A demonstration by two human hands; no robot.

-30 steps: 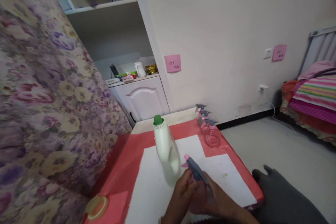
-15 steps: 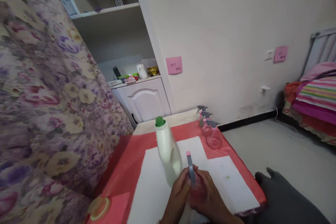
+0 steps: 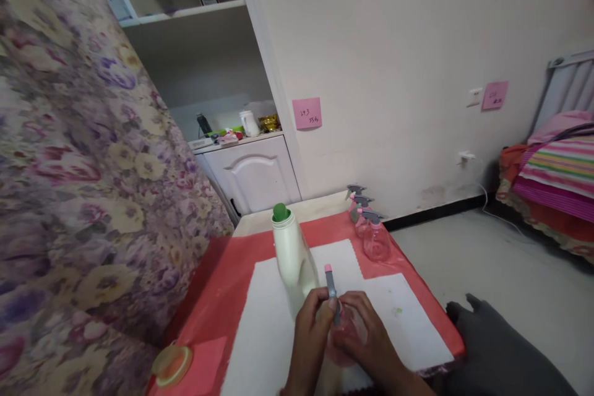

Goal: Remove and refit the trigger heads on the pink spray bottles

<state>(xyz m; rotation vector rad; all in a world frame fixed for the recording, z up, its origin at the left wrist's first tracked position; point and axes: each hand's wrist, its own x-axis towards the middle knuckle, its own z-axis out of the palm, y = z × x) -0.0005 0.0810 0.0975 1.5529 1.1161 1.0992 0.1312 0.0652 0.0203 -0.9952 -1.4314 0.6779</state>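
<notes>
A clear pink spray bottle (image 3: 344,335) with a grey trigger head and pink nozzle is held between my two hands over the white cloth. My left hand (image 3: 312,337) is closed, its thumb and fingers pinching the grey head. Wrapped round the bottle's body and neck from the right is my right hand (image 3: 371,340), also closed. Just left and beyond stands a pale green jug (image 3: 294,260), upright, with a green piece in its open mouth. My left fingers are close to its lower side; whether they touch it I cannot tell.
Several similar spray bottles (image 3: 377,241) stand in a row at the table's far right. A round lid (image 3: 172,365) lies at the front left on the red cover (image 3: 250,247). A floral curtain (image 3: 106,185) hangs at left; dark grey fabric (image 3: 496,346) is at lower right.
My left hand has moved up, its fingers now gripping the spray head. My right fingers have shifted up near the neck. The bottle has moved slightly left in view.
</notes>
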